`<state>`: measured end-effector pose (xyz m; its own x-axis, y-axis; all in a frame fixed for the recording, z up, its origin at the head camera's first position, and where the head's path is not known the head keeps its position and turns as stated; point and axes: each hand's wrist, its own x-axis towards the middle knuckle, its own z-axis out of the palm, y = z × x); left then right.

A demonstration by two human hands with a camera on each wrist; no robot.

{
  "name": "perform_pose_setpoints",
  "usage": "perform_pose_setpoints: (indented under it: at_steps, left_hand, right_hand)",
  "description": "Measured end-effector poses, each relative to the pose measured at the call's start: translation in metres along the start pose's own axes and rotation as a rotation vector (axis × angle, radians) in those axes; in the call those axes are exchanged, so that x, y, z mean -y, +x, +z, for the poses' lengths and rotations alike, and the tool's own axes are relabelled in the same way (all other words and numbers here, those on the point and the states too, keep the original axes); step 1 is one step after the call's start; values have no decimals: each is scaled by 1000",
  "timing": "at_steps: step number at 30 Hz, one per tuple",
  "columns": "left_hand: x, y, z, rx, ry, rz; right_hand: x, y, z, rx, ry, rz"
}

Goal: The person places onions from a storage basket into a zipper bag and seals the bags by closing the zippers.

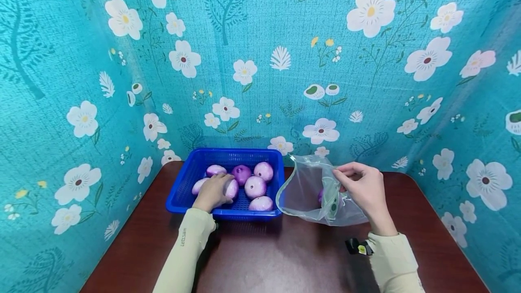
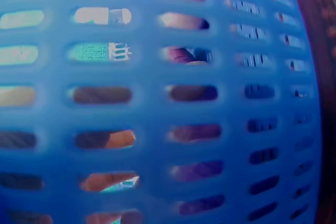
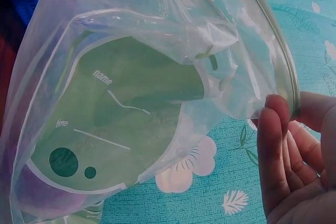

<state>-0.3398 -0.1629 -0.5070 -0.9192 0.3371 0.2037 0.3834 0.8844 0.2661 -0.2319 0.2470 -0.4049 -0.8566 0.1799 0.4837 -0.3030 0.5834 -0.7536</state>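
Observation:
In the head view, my left hand (image 1: 212, 192) reaches into a blue slotted plastic basket (image 1: 172, 198) and grips a purple onion (image 1: 232, 189), thumb on the near side. Several more onions (image 1: 255, 187) lie around it. The left wrist view is filled by the basket's slotted wall (image 2: 152, 114), which mostly hides that hand. To the right, my right hand (image 1: 364, 186) pinches the rim of a clear zip bag (image 1: 305, 184) between thumb and fingers, and its mouth gapes toward the basket. Inside sits a purple onion (image 3: 58, 200), partly behind the green printed label (image 3: 126, 114).
Basket and bag stand side by side on a dark brown table (image 1: 260, 257). Right behind them and along both sides hangs a turquoise flowered cloth (image 1: 260, 116). A black strap device (image 1: 358, 247) is on my right wrist.

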Motion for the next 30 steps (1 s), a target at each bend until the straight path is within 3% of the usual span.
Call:
perform_pose_setpoints:
  at_steps: [4,10,21,26,30]
  left_hand:
    - [-1,2,0,-29,4,17]
    - [-10,3,-8,-140,-35,79]
    - [-58,-7,-41,-274,-317,199]
    - [-75,-13,-46,-306,-364,264]
    - [-82,-17,-49,-306,-388,275]
  right_hand:
    - [0,0,0,2,-1,2]
    - [-1,0,0,1,-3,-3]
    - [-1,0,0,12,13,-19]
    - [0,-1,-1,19,15,-12]
    - [0,-1,-1,19,11,-7]
